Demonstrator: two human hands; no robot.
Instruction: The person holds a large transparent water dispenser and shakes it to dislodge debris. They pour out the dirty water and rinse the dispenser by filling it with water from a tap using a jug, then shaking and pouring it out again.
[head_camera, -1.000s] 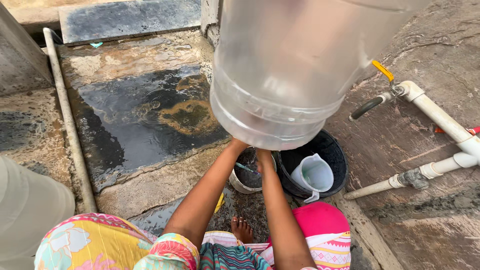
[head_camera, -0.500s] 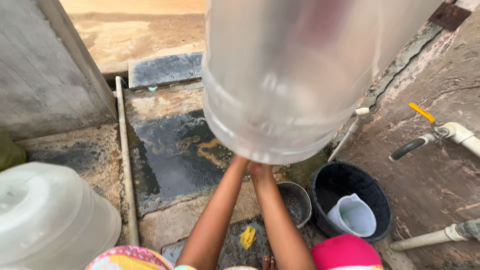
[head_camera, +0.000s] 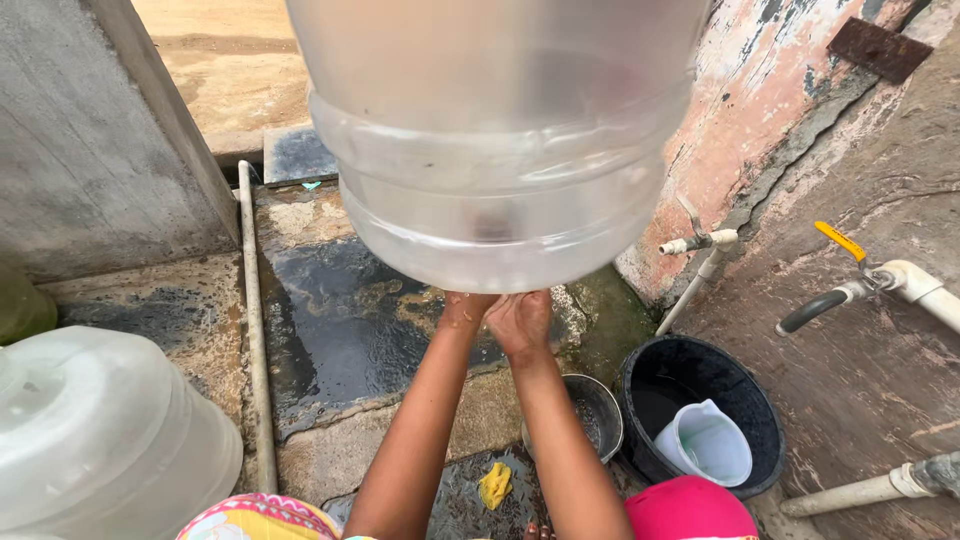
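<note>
Item: large clear plastic water jug (head_camera: 500, 140), ribbed, held aloft at the top centre of the head view, its wide base toward the camera and filling most of the upper frame. Left hand (head_camera: 466, 308) and right hand (head_camera: 520, 322): both raised side by side beneath the jug's far end, pressed against it or its neck; the contact point is hidden behind the jug's body, so whether the fingers are wrapped round it or laid flat cannot be told. Both forearms rise bare from the lower edge. Below, right of the arms: small metal bowl (head_camera: 598, 412), and just beside it a black tub (head_camera: 700, 385) holding a white plastic pitcher (head_camera: 708, 445). Yellow rag (head_camera: 494, 484) on the wet stone slab (head_camera: 340, 330) between the arms' lower ends. Second translucent jug (head_camera: 95, 435) lying at lower left. Thin white pipe (head_camera: 252, 320) running along the ground left of the slab. Right side: tap with yellow lever (head_camera: 842, 242) on a white pipe, and a smaller wall tap (head_camera: 700, 242) by the peeling pink wall (head_camera: 760, 110).
</note>
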